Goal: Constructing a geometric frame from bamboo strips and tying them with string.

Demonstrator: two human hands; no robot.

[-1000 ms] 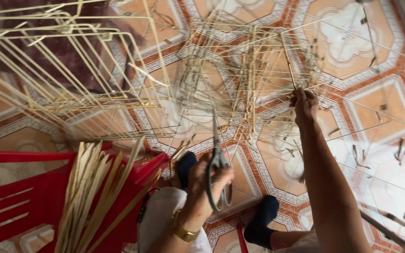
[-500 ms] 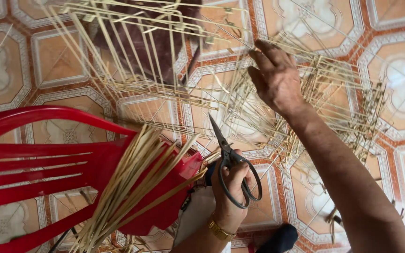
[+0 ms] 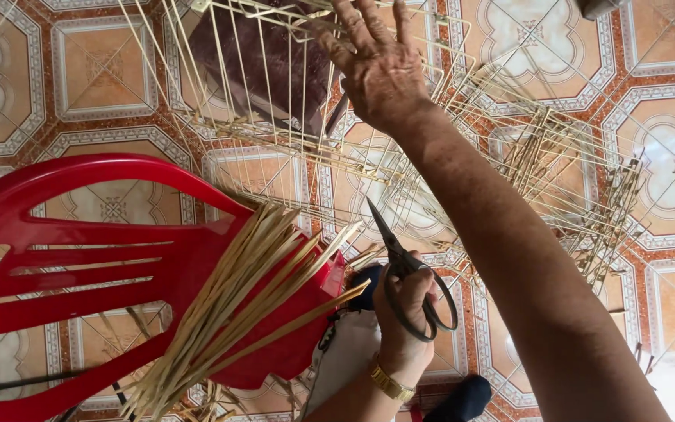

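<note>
2 hands work over a patterned tile floor (image 3: 111, 70), and the red plastic chair (image 3: 80, 258) serves as the landmark. A bundle of pale bamboo strips (image 3: 251, 297) lies slanting across the chair's seat, its lower ends fanning out past the front edge. Just to the right of the chair, the left hand (image 3: 404, 312) is closed around the handles of a pair of dark scissors (image 3: 404, 270); the blades are together and point up and to the left, towards the frame above. A gold-coloured bracelet (image 3: 391, 384) circles that wrist.

Above and to the right of the chair, the right hand (image 3: 376, 62) rests on a bamboo frame (image 3: 291, 117) of thin, evenly spaced slats. Its fingers are spread and lie across the top bars; whether they grip a bar cannot be told. A dark brownish cloth (image 3: 267, 55) shows through the slats beside this hand. Further right of the chair, well apart from it, a 2nd stretch of bamboo framework (image 3: 572, 180) spreads over the floor. Dark footwear (image 3: 462, 398) shows below the scissors.
</note>
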